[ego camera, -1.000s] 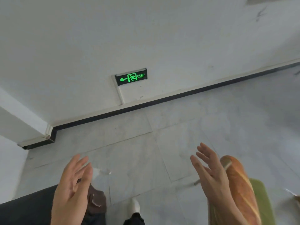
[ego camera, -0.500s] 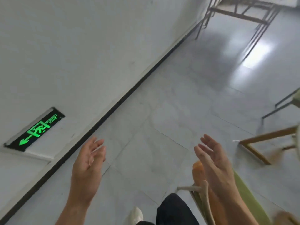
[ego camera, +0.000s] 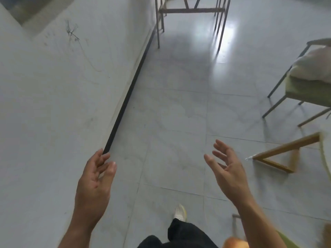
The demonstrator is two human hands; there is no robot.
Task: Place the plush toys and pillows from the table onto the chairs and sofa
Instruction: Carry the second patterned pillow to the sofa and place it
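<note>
My left hand (ego camera: 95, 179) is held out over the floor beside the wall, fingers apart, holding nothing. My right hand (ego camera: 227, 170) is raised in front of me, also open and empty. An orange bread-shaped plush (ego camera: 234, 242) peeks in at the bottom right edge on a green-seated chair (ego camera: 288, 240), behind my right forearm. At the right edge a pale pillow (ego camera: 311, 65) lies on another green-seated chair (ego camera: 308, 90) with grey metal legs. The table's metal legs and crossbar (ego camera: 189, 10) show at the top; its top is out of view.
A white wall (ego camera: 59, 97) with a black skirting strip (ego camera: 125, 102) runs along my left. A wooden chair frame (ego camera: 284, 154) stands low at the right. My dark trouser leg and white shoe (ego camera: 180, 212) are on the grey tiled floor (ego camera: 179, 113).
My view has swung right, from the wall with the green exit sign to the floor, table legs and pillow chair. The bread plush slid to the bottom edge. Both hands stayed open.
</note>
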